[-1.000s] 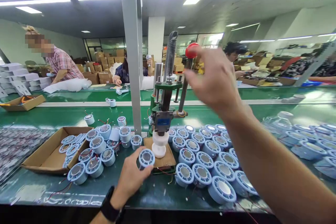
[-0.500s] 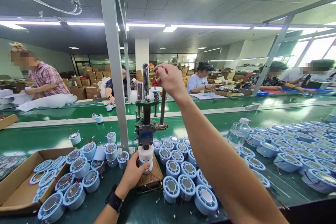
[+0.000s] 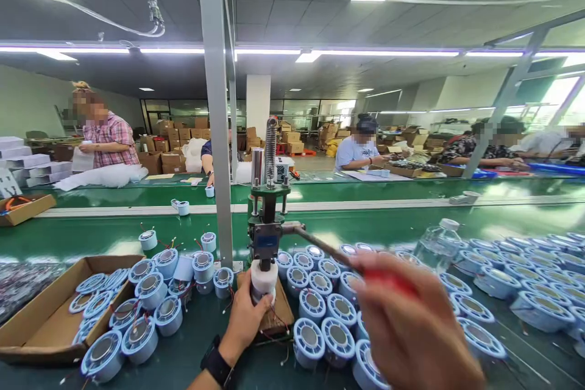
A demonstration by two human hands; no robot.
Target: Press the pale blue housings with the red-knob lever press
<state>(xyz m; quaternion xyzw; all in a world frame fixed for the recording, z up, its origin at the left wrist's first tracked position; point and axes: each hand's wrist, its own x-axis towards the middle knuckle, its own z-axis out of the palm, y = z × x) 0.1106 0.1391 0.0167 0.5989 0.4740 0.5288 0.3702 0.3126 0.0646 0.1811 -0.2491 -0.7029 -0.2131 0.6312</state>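
A hand-lever press (image 3: 267,237) stands in front of me on the bench. Under its ram is a white cylindrical block (image 3: 264,280). My left hand (image 3: 247,314), a black watch on its wrist, curls its fingers and thumb round the round part beneath that block, on the press's base (image 3: 281,311). Most of this part is hidden; thin wires trail from it. My right hand (image 3: 411,317), blurred, is closed round the red grip of the press lever (image 3: 324,247), which slopes down to the right. Light-blue round parts with silver discs (image 3: 312,304) stand beside the press.
A cardboard box (image 3: 41,311) with flat blue rings (image 3: 94,298) lies left. More blue parts (image 3: 539,311) fill the right side, near a clear bottle (image 3: 439,244). A grey post (image 3: 219,134) rises behind the press. Co-workers sit or stand beyond the green conveyor (image 3: 114,222).
My right hand has swung the lever from upright down to the right and towards me. The ram and white block sit lower. My left hand stays at the press base.
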